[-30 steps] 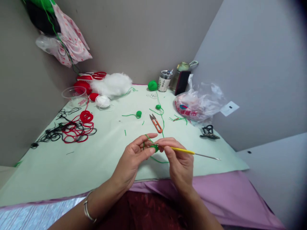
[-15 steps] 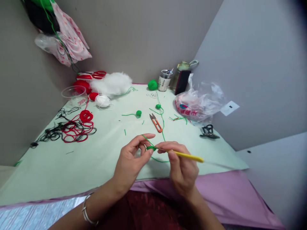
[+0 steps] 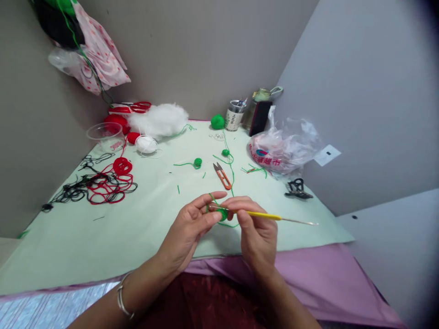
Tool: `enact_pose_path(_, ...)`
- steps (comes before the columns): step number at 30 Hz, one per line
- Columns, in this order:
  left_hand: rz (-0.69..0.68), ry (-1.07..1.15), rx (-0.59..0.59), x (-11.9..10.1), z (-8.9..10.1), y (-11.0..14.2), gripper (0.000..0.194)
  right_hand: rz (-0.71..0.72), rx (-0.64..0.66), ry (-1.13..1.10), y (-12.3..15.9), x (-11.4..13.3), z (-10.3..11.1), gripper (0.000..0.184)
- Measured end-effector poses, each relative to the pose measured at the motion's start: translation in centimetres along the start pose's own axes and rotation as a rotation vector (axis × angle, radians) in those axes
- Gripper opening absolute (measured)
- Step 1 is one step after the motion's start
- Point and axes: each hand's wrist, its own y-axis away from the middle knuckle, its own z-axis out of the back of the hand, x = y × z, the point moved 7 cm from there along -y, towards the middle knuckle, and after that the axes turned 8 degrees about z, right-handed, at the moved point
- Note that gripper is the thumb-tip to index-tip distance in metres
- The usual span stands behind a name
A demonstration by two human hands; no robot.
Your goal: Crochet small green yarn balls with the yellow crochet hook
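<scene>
Between thumb and fingers, my left hand (image 3: 192, 224) pinches a small green crochet piece (image 3: 223, 214). Green yarn (image 3: 211, 197) loops over its raised index finger. My right hand (image 3: 259, 237) grips a crochet hook (image 3: 262, 214) with a yellow handle, held like a pen. The hook's thin metal tip lies across the top of the green piece, by the left fingers; its other metal end points right. A yarn strand (image 3: 232, 176) runs from the hands back toward a green yarn ball (image 3: 217, 122). Orange thread snips (image 3: 222, 176) lie just beyond the hands.
Two small green crocheted balls (image 3: 198, 162) with tails lie mid-table. Tangled black and red yarn (image 3: 111, 183) spreads at left, below white stuffing (image 3: 159, 119) and a clear plastic cup (image 3: 104, 137). At right are a plastic bag (image 3: 281, 146), a phone (image 3: 260, 118) and a black hair clip (image 3: 298, 189).
The hook has swung, so its tip now reaches further left over the green piece. More of the piece shows, and my right hand has shifted slightly left.
</scene>
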Motion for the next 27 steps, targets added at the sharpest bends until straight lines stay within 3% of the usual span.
enact_pose_path(4, -0.044, -0.040, -0.035, 0.3, -0.1, 0.0, 0.041, 0.170, 0.069, 0.231, 0.6, 0.8, -0.4, 0.026)
enact_pose_path(7, 0.059, 0.046, 0.005, 1.0, -0.1, -0.3, 0.044, 0.325, 0.136, 0.408, 1.2, 1.6, -0.5, 0.033)
enact_pose_path(10, 0.139, 0.155, 0.048, 1.1, 0.0, -0.5, 0.038, 0.174, 0.033, 0.276, 0.6, 0.7, 0.7, 0.024)
enact_pose_path(12, 0.098, 0.165, 0.032, 0.7, 0.2, -0.6, 0.036, 0.010, -0.077, 0.096, 0.2, -0.3, 1.4, 0.020)
enact_pose_path(14, 0.035, 0.110, 0.019, 0.2, 0.2, -0.5, 0.036, -0.079, -0.094, -0.024, 0.0, -1.0, 1.2, 0.021)
enact_pose_path(18, -0.035, -0.032, 0.007, 0.0, -0.1, -0.2, 0.036, -0.086, -0.022, -0.007, 0.2, -1.1, 0.3, 0.016)
enact_pose_path(24, -0.084, -0.138, -0.029, -0.5, 0.3, 0.1, 0.033, -0.182, -0.046, -0.171, 0.0, -1.6, 0.6, 0.024)
enact_pose_path(27, -0.134, -0.196, -0.039, -0.8, 0.7, 0.3, 0.031, -0.154, -0.015, -0.100, -0.1, -0.9, 0.8, 0.025)
